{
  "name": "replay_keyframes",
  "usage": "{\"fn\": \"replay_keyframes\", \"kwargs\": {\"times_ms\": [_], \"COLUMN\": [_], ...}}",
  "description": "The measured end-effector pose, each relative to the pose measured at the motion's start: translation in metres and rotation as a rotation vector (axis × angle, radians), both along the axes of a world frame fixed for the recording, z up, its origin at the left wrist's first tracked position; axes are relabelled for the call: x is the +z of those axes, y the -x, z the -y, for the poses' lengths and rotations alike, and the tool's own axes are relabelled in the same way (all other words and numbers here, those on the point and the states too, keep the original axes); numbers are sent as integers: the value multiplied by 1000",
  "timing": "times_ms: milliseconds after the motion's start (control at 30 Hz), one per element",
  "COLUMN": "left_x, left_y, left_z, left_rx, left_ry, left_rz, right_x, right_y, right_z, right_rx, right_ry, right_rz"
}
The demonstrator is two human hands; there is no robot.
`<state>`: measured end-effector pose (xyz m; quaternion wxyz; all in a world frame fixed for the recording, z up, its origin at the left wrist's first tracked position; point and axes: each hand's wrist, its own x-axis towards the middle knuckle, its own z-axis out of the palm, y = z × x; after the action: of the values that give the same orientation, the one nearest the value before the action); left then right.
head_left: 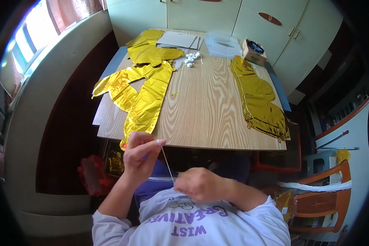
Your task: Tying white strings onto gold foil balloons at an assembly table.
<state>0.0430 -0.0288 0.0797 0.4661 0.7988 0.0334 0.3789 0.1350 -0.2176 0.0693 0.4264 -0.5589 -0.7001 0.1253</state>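
A thin white string (167,162) runs taut in the lower middle of the frame, slanting from the left hand (138,158) down to the right hand (199,183). The left hand pinches the string's upper end between thumb and fingertips, just below the near edge of the worktop (209,102), with something white at the tip of the forefinger. The right hand is closed in a loose fist on the lower end, close above the chest of the white printed shirt (201,221).

Just above the left hand, a flat gold foil balloon (141,96) lies on the wooden worktop, its lower tip hanging at the near edge, right beside the raised fingers. Further up and left, more gold foil balloons (151,51) are spread flat, overlapping one another. In the upper middle sits a little heap of small white pieces (191,58), and behind it grey sheets (179,39) and clear plastic bags (222,44). A small cardboard box (253,52) stands at the upper right corner of the worktop. Down the right side lies a stack of gold foil balloons (260,100), reaching the near right corner.

Off the worktop, at lower right, a wooden chair (324,192) carries a white bundle across its back. Cream cupboard doors (217,14) fill the top of the frame.
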Motion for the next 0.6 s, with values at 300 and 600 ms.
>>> {"fn": "replay_keyframes", "kwargs": {"times_ms": [300, 600], "left_x": [8, 4], "left_y": [-2, -16], "left_z": [2, 0], "left_rx": [-62, -201], "left_ry": [150, -384], "left_rz": [-178, -47], "right_x": [18, 30], "right_y": [-6, -16], "right_z": [1, -1], "right_rx": [-93, -94], "right_ry": [-51, -107], "right_rz": [36, 99]}}
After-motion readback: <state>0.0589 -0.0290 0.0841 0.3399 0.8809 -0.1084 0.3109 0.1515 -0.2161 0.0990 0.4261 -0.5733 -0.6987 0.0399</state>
